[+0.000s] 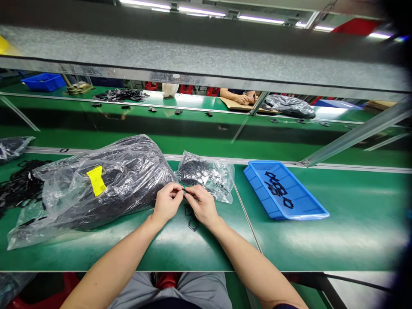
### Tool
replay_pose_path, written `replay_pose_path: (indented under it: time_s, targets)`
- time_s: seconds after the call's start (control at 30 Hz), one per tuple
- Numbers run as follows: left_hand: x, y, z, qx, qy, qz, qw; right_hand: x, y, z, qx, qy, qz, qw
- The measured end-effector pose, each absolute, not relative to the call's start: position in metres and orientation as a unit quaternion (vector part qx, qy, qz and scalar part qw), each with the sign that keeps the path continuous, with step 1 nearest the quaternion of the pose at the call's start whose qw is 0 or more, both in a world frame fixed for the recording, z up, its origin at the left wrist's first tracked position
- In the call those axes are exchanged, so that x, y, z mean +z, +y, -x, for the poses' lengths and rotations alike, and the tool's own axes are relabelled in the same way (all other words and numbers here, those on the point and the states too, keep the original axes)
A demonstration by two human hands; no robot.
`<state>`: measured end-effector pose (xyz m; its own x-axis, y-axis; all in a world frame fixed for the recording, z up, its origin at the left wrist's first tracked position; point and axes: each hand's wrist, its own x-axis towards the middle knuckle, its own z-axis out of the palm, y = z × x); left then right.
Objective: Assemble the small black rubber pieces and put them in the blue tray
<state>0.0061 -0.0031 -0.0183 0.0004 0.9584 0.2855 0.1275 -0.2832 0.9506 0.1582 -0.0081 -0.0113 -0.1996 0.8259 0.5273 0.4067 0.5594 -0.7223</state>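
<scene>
My left hand (168,201) and my right hand (202,204) meet over the green table, fingertips pinched on a small black part (184,191) that is mostly hidden by the fingers. Just below my right hand lies a thin black frame-shaped piece (193,225), with another dark piece partly covered by the hand. Behind my hands is a small clear bag (209,174) of black and pale round pieces. On the left, close to my left hand, rests a large clear plastic bag (128,184) full of black parts, with a yellow tag (96,180) on it.
A blue tray (302,210) with several black frames (275,184) stands on the right. Loose black parts (22,184) are heaped at far left. A metal strut (357,131) slants up at right. Across the line, a co-worker's hands (246,98) rest over cardboard.
</scene>
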Motion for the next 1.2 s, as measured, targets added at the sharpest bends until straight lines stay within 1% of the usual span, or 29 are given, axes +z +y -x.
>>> replay_pose_path:
  time_s: [0.2,0.43,0.5,0.73,0.9,1.1,1.2]
  targets:
    - [-0.018,-0.001,-0.006,0.561,0.453,-0.514,0.465,-0.008,-0.008,-0.159,0.197,-0.749,0.408,0.483]
    - [-0.007,0.002,-0.004,0.546,0.455,-0.463,0.53,-0.01,-0.008,-0.159,0.22,-0.739,0.41,0.486]
    - [-0.007,0.002,-0.004,0.548,0.454,-0.456,0.534,-0.013,-0.008,-0.159,0.241,-0.729,0.419,0.485]
    - [-0.011,0.002,-0.003,0.548,0.455,-0.466,0.524,-0.021,-0.006,-0.158,0.379,-0.645,0.449,0.489]
    - [-0.008,0.0,-0.005,0.537,0.457,-0.477,0.525,-0.017,-0.005,-0.159,0.406,-0.612,0.463,0.497]
    - [-0.01,-0.003,-0.011,0.495,0.442,-0.484,0.571,-0.011,-0.002,-0.16,0.438,-0.551,0.471,0.531]
    - [-0.013,-0.003,-0.011,0.496,0.449,-0.497,0.553,-0.011,0.001,-0.163,0.442,-0.556,0.472,0.522]
